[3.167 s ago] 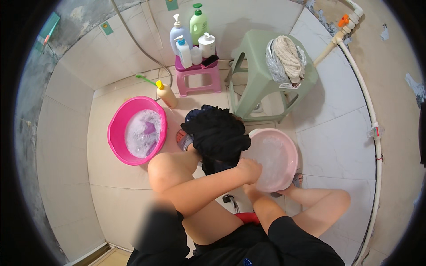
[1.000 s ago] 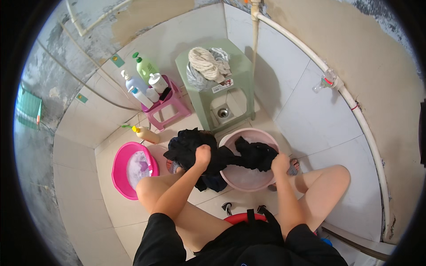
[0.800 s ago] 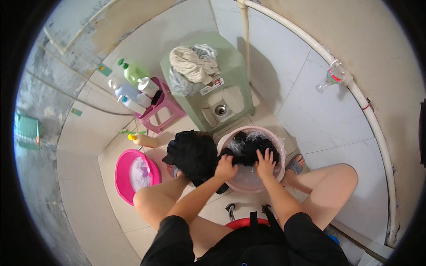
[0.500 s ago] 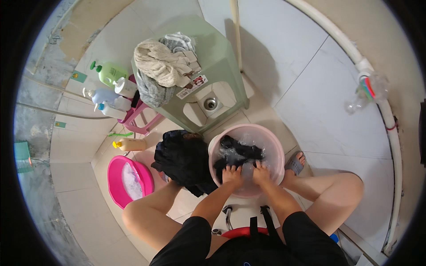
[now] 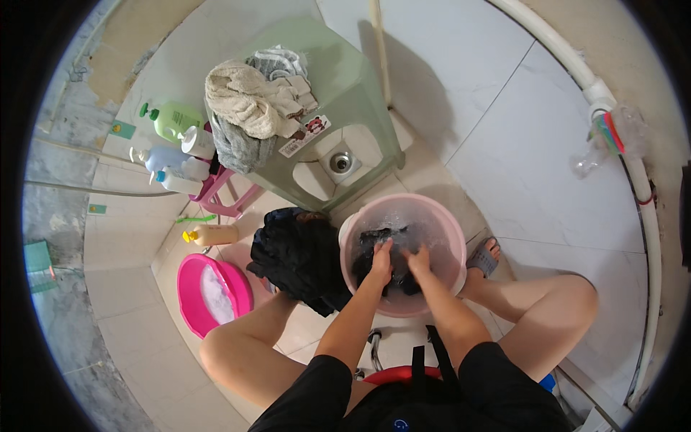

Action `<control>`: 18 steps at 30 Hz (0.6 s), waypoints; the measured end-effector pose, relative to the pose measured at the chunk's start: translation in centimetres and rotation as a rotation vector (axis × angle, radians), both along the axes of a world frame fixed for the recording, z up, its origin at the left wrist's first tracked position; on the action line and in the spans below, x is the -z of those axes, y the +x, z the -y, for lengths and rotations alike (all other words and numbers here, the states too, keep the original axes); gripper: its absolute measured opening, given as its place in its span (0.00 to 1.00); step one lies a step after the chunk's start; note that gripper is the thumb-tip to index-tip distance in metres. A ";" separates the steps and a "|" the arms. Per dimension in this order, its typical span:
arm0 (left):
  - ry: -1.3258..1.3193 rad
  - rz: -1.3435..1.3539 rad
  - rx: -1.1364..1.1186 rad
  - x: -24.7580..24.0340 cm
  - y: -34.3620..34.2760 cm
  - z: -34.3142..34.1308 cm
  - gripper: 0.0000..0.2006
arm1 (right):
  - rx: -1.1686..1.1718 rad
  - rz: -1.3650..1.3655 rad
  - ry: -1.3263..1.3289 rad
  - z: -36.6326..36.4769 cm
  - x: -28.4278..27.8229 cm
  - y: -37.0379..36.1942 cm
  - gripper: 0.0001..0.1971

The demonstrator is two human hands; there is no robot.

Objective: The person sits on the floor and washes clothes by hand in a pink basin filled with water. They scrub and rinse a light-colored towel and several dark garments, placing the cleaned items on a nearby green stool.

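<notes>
A dark garment [image 5: 385, 255] was seen lying soaked in the pale pink basin [image 5: 446, 223], which stood on the tiled floor [image 5: 533, 173] between the person's bare knees. The left hand [image 5: 380, 261] was closed over the wet cloth, fingers curled down into it. The right hand [image 5: 417, 263] was set just beside it, likewise clenched on the same garment, the two hands nearly touching. Water and a little foam were visible around the cloth.

Just left of the basin, a heap of black clothes [image 5: 299, 259] was piled on the floor, touching the basin's rim. Further left, a bright pink basin [image 5: 209, 291] holding sudsy water was placed, with a yellow-capped bottle [image 5: 212, 234] lying near it.

Behind the basin, a pale green plastic stool [image 5: 345, 108] was stood over a floor drain [image 5: 340, 163], with towels and cloths [image 5: 252, 101] draped on its top. A small pink stool [image 5: 219, 198] beside it was loaded with a green bottle [image 5: 173, 119] and white bottles [image 5: 169, 169].

The floor was laid with large, pale, glossy tiles. A white pipe [image 5: 633, 151] was run along the wall at the right. A sandalled foot [image 5: 484, 255] was planted right of the basin.
</notes>
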State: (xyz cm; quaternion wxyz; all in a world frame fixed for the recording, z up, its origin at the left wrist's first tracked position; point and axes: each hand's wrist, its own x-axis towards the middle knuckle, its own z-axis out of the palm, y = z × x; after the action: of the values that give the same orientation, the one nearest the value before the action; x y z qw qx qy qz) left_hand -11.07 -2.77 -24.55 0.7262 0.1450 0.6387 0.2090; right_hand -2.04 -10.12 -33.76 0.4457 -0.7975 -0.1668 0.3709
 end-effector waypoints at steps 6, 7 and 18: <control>-0.352 0.713 -0.220 3.6 -10.2 0.4 0.23 | -0.074 -0.188 0.101 -0.7 -16.0 -12.5 0.16; -0.298 0.737 -0.208 3.3 -10.0 0.8 0.23 | -0.152 -0.109 0.112 -0.5 -18.0 -12.9 0.19; 0.549 -0.698 0.099 -3.4 -8.6 2.6 0.29 | -0.052 0.731 -0.121 -2.2 -13.6 -1.1 0.16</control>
State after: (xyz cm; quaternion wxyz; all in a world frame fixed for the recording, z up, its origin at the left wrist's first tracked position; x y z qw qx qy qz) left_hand -19.71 -5.40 -21.10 0.4106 0.4248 0.7587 0.2745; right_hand -3.16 -7.89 -20.20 0.2993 -0.8976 -0.3132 0.0822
